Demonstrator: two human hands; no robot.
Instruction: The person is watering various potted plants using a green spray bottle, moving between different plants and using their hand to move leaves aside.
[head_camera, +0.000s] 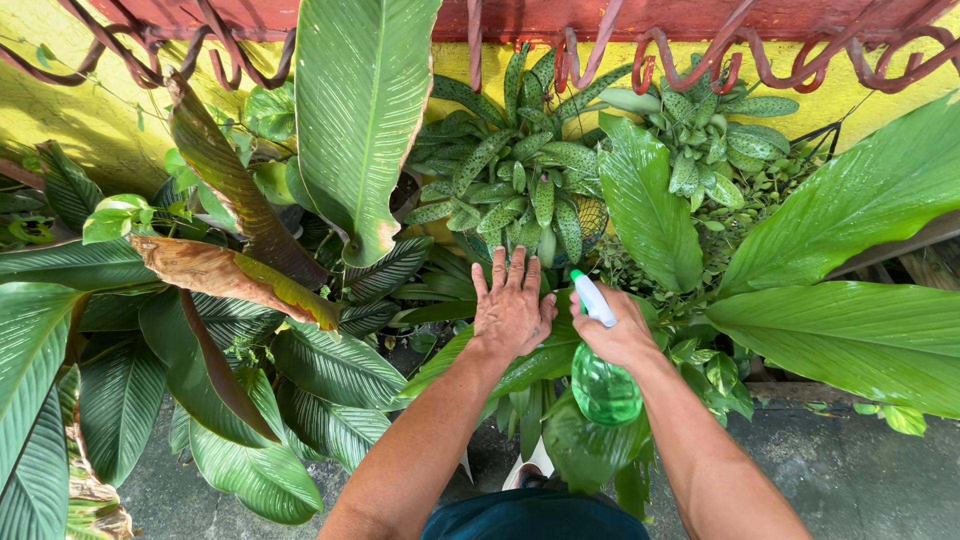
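**Misting the spotted plant by the yellow wall**

Behind both hands, a yellow wall (90, 120) is rising under a red scrolled iron rail (800, 55), and broad green leaves (860, 330) are crowding in from every side of the grip. A long upright leaf (360, 110) is standing up and to the left of the hands, with a browning leaf (230, 275) sagging farther left. Just beyond the fingertips, the spotted plant (510, 170) is spreading its speckled leaves.

By the look of it, the spraying step is under way: the right hand (622, 335) is wrapping tight around the neck of a green spray bottle (603, 388), its white nozzle pointing toward the spotted plant. The bottle is hanging below that hand and looks partly filled with liquid, though the level is hard to read. The left hand (512, 308) is lying flat, fingers spread, on the foliage just beside the nozzle, holding nothing. A further squeeze would call for keeping the nozzle aimed and the leaves parted.
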